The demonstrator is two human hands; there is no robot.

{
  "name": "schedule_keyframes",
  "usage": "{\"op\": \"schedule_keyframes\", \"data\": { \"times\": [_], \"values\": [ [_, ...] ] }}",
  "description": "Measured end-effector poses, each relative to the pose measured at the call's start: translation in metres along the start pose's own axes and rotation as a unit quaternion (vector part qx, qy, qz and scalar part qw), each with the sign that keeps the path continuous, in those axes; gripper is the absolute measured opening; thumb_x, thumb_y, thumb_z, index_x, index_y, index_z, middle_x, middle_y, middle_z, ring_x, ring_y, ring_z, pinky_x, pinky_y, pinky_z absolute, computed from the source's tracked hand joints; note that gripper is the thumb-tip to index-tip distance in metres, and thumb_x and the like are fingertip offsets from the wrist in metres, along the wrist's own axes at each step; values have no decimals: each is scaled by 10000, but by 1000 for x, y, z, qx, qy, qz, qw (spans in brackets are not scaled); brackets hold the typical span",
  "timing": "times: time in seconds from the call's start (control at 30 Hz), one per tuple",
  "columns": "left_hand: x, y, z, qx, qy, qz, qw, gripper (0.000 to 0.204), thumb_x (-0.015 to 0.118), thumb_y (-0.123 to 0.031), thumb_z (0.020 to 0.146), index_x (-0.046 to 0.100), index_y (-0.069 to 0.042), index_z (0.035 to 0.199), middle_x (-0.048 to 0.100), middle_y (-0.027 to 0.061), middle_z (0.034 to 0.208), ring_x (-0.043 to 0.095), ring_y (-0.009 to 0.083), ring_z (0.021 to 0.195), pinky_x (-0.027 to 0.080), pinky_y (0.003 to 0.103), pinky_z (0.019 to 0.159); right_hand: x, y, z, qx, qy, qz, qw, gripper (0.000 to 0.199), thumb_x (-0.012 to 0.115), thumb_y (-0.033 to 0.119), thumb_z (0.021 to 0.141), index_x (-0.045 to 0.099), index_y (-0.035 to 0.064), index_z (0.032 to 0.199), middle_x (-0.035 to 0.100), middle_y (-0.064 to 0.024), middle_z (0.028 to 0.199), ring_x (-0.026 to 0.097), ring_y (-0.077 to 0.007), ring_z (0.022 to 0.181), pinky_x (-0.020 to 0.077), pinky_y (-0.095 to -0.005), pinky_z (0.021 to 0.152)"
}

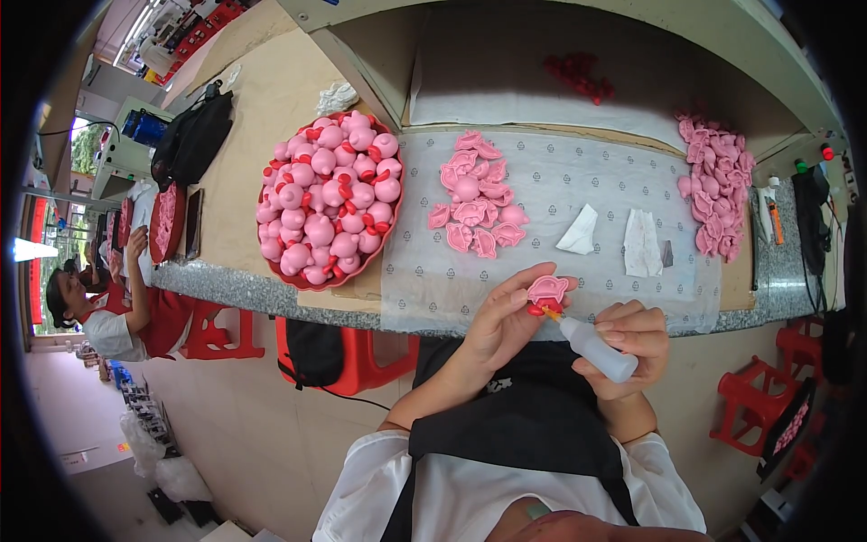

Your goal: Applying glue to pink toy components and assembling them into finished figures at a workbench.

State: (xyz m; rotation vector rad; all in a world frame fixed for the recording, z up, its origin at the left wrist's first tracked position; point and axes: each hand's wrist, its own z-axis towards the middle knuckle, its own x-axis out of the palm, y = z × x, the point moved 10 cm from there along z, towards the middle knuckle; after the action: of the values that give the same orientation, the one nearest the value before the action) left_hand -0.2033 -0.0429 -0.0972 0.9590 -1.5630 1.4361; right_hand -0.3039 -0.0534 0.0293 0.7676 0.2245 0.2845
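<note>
Between the fingertips of my left hand [495, 318] is a small pink hollow plastic toy part [547, 288] with a red piece [545, 307] at its lower side. My right hand [643, 336] grips a translucent squeeze bottle [603, 352], tilted. Its yellow nozzle [552, 313] points at the red piece and appears to touch it. Beyond my hands, several loose pink cupped parts [470, 212] lie on the paper-covered table [551, 163]. To the left, a red basin [389, 242] is heaped with round pink toy pieces [321, 199] that have red bits.
A pile of pink parts [718, 185] lies at the right, and red parts [578, 76] lie under the shelf [542, 11]. Two white paper scraps [578, 229] rest on the sheet. Red stools [754, 402] stand on the floor. Another person [126, 316] sits at the far left.
</note>
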Motion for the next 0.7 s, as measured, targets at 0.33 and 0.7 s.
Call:
{"op": "schedule_keyframes", "data": {
  "times": [0.33, 0.7],
  "values": [
    [0, 1, -1, 3, 4, -5, 1000, 426, 463, -199, 791, 388, -39, 1179, 466, 211, 1116, 468, 286, 996, 318, 398, 903, -1, 0, -1, -10, -13, -13, 1000, 431, 751, 203, 587, 456, 70, 873, 456, -57, 791, 470, -145, 599, 422, -249, 518],
    [-2, 1, -2, -3, 0, -1, 1000, 422, 459, -202, 795, 388, -52, 1183, 466, 203, 1121, 469, 288, 988, 334, 390, 890, 5, 0, 0, -20, 7, 3, 1000, 510, 786, 68, 498, 485, 69, 909, 474, -71, 841, 523, -180, 649, 430, -265, 536]
  ]
}}
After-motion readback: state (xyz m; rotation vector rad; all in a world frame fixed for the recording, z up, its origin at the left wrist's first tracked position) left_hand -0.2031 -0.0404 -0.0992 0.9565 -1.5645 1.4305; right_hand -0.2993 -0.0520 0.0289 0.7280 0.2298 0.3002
